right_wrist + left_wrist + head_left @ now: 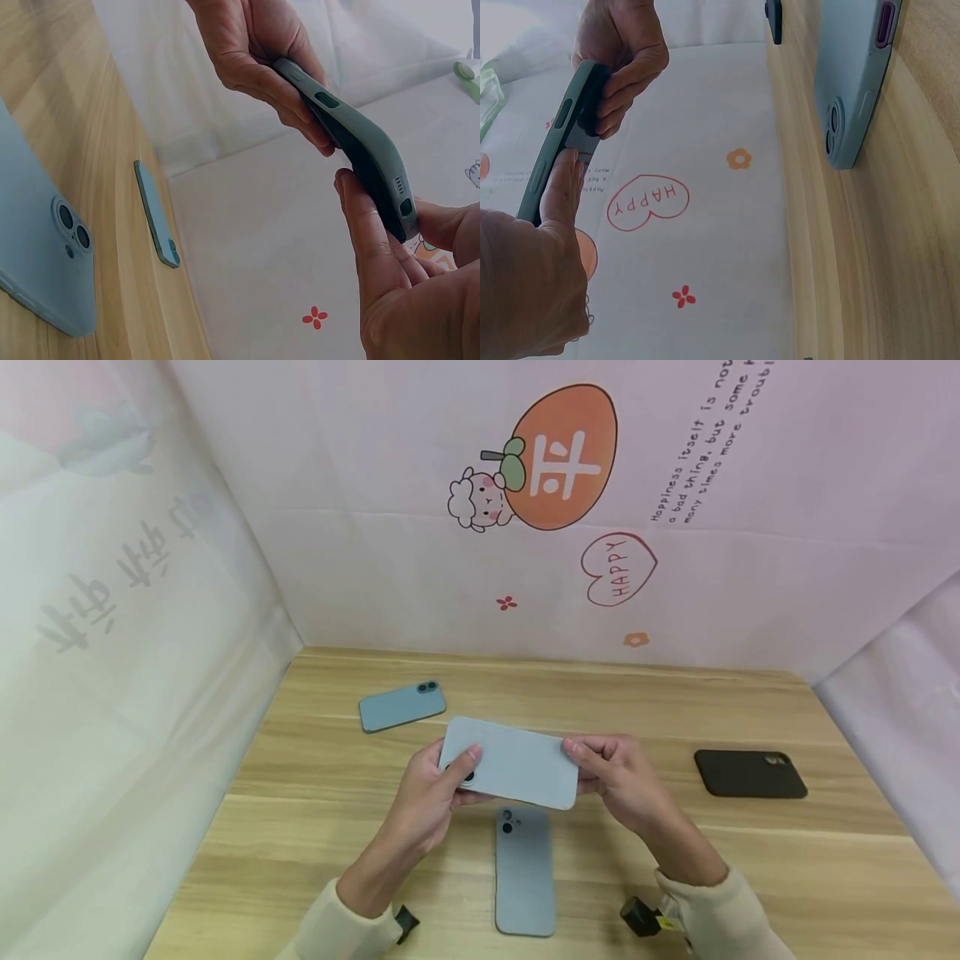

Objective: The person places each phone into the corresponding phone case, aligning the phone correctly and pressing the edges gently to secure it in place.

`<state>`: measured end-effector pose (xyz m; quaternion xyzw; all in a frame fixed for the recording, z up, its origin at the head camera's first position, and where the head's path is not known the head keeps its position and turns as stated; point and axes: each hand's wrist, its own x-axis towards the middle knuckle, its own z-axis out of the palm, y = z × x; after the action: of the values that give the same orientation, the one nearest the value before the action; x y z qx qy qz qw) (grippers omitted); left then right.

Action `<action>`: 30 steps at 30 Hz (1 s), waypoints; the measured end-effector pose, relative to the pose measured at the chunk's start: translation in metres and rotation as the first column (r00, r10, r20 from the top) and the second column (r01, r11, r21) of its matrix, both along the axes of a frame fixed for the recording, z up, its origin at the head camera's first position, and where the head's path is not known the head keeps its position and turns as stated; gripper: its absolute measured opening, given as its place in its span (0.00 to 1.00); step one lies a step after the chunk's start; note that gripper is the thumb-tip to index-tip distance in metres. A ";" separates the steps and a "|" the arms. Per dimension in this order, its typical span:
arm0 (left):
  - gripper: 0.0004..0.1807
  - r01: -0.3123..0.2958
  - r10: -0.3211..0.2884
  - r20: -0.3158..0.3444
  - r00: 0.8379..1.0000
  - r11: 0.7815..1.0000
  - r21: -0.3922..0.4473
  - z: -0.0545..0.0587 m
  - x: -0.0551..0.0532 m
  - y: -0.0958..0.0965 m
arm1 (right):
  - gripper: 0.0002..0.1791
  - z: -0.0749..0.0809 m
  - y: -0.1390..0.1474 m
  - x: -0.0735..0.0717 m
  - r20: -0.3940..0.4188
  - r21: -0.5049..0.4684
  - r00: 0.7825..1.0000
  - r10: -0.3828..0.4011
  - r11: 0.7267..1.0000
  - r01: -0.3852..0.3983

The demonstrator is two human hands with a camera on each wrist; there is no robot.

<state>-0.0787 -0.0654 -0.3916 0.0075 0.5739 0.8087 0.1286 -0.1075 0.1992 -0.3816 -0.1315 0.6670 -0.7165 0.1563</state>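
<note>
Both hands hold a pale blue phone case [521,764] level above the table, its back facing up. Whether a phone sits inside I cannot tell; the underside looks dark in the wrist views. The left hand [427,793] grips the camera end, thumb lying on the back beside the round lens openings. At the opposite end, the right hand [618,777] pinches the corner, thumb on top and fingers beneath. In the right wrist view, small slots show along the edge of the case [364,131]. Just below the hands lies a blue-grey phone [524,877], camera side up.
A smaller blue phone [402,707] lies at the back left of the wooden table [300,827]. To the right is a black phone or case [750,773] with a camera opening. A printed cloth [375,568] hangs behind the table, with more cloth at both sides.
</note>
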 end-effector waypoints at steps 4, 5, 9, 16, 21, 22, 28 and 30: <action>0.21 0.002 -0.002 0.005 1.000 1.000 -0.003 0.000 0.001 -0.001 | 0.13 0.000 0.000 -0.001 -0.002 0.000 1.000 0.022 1.000 -0.022; 0.21 0.003 -0.003 0.005 1.000 1.000 -0.004 -0.001 0.001 -0.001 | 0.13 -0.001 0.000 -0.001 -0.002 -0.001 1.000 0.027 1.000 -0.027; 0.20 0.012 -0.012 -0.014 1.000 1.000 -0.014 -0.001 0.002 -0.001 | 0.14 -0.002 0.001 -0.002 -0.005 -0.018 0.998 0.060 0.998 -0.060; 0.20 0.007 -0.008 -0.038 0.999 0.999 -0.033 -0.001 0.004 -0.001 | 0.14 -0.001 0.002 -0.003 -0.039 0.076 0.999 0.027 0.997 -0.024; 0.20 -0.018 0.016 -0.042 0.999 0.999 -0.042 0.000 0.003 0.000 | 0.15 0.004 -0.001 -0.004 -0.129 0.282 0.988 -0.088 0.952 0.122; 0.20 -0.019 0.018 -0.035 0.999 0.999 -0.042 0.000 0.003 0.000 | 0.15 0.004 -0.002 -0.004 -0.137 0.300 0.986 -0.099 0.944 0.137; 0.20 -0.014 0.013 -0.031 0.999 0.999 -0.053 0.000 0.004 0.000 | 0.13 0.006 -0.001 -0.004 -0.164 0.339 0.983 -0.078 0.932 0.130; 0.20 -0.009 0.007 -0.032 0.999 0.999 -0.051 0.000 0.004 0.000 | 0.13 0.005 0.001 -0.004 -0.164 0.332 0.985 -0.060 0.937 0.112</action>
<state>-0.0744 -0.0657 -0.3921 0.0149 0.5964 0.7941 0.1165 -0.1119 0.2001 -0.3764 -0.1272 0.7956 -0.5848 0.0939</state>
